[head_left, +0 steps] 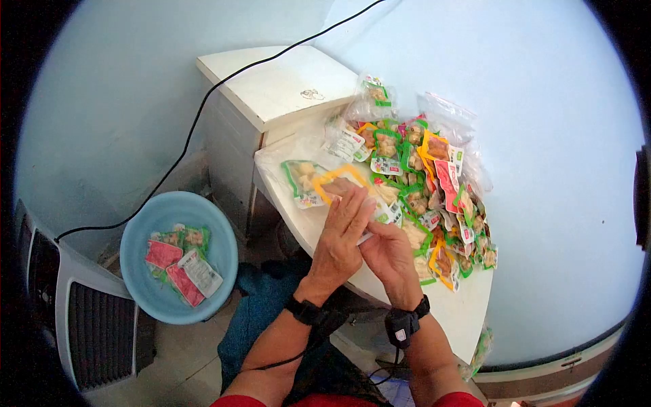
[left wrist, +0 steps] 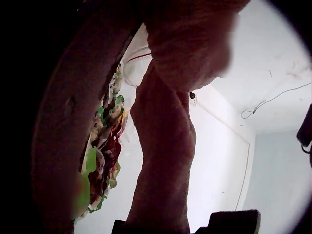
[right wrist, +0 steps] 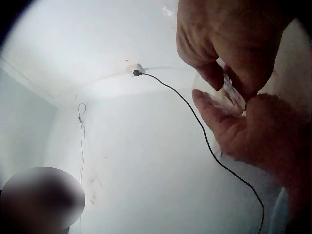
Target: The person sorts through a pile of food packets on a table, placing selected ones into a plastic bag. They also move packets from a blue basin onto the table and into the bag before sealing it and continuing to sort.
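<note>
Both hands meet over the front of the white table [head_left: 468,319]. My left hand [head_left: 337,245] and my right hand [head_left: 391,261] pinch an orange-edged snack packet [head_left: 339,182] with brown food inside. Its near end is hidden under the fingers. In the right wrist view, a pale strip of the packet [right wrist: 234,95] shows between the fingertips and thumbs of the two hands. Just beyond it lies a green-edged packet [head_left: 291,178] with pale pieces. To the right of the hands spreads a heap of similar packets [head_left: 413,169], edged green, orange and red.
A light blue basin [head_left: 129,271] holding several packets stands at the left, below table height. Clear plastic bags [head_left: 444,112] lie behind the heap. A white cabinet [head_left: 271,78] adjoins the table, and a black cable [head_left: 196,125] crosses in front of it. At lower left is a grey appliance [head_left: 98,325].
</note>
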The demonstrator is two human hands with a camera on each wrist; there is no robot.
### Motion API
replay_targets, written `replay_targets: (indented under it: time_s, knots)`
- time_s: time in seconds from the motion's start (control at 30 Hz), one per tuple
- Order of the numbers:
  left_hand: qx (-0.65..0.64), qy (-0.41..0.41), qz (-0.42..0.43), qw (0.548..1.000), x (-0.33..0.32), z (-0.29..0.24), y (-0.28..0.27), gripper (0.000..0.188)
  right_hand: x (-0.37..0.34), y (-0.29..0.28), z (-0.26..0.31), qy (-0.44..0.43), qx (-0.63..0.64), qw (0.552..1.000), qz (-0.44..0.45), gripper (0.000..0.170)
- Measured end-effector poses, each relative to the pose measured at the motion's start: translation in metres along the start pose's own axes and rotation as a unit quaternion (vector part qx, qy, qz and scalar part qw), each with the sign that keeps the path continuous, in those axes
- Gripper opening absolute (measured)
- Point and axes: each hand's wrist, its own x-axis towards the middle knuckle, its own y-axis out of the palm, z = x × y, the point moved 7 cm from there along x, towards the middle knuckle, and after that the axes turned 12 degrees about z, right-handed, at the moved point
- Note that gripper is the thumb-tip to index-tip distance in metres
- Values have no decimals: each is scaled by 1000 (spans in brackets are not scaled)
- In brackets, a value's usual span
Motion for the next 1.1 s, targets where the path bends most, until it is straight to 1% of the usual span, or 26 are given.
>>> replay_targets:
  time_s: [0.03, 0.13, 0.23, 0.33, 0.43, 0.53, 0.63, 0.73, 0.77, 0.83, 0.9, 0.97, 1.03, 1.1]
  knots:
    - [3, 0, -5, 1000, 0, 0, 0, 50, 5, 0, -4, 1, 13, 1000, 3, 49]
    - [4, -1, -25, 1000, 0, 3, -1, 49, 16, -9, -14, 13, 24, 999, -26, 42]
    - [-7, 3, -28, 1000, 0, 4, -1, 45, 23, -12, -17, 44, 45, 998, 1, 36]
    - [-9, 1, -17, 1000, 1, 1, -1, 44, 34, -10, -17, 38, 46, 998, 34, 33]
    - [-17, -3, -11, 1000, 0, 2, -1, 46, 43, -1, -22, 37, 35, 998, -19, 30]
    - [-28, -1, -13, 1000, 0, 4, 1, 49, 55, -34, -26, 28, 0, 1000, -12, 25]
    - [-31, -6, -10, 999, 1, 3, 0, 50, 55, -33, -22, 36, -57, 998, -12, 22]
    - [-27, -5, -17, 999, 0, 5, 1, 49, 59, -24, -21, 25, -81, 993, 80, 26]
    - [-26, -2, -20, 999, 0, 6, 2, 49, 55, -29, -21, 24, -84, 995, 46, 25]
    - [-28, -6, -25, 999, 1, 5, 0, 49, 47, -3, -19, 19, -87, 996, -23, 23]
    - [-32, -8, -27, 999, 1, 6, 0, 49, 59, -12, -25, 17, -7, 1000, -14, 24]
    - [-34, -11, -30, 999, 1, 6, -1, 50, 60, -17, -27, 32, 29, 999, 5, 23]
    - [-28, -16, -26, 999, 0, 7, 0, 52, 53, -6, -23, 62, 23, 997, 31, 21]
    - [-24, -13, -27, 999, 0, 8, 1, 53, 52, -17, -25, 56, 21, 998, 15, 21]
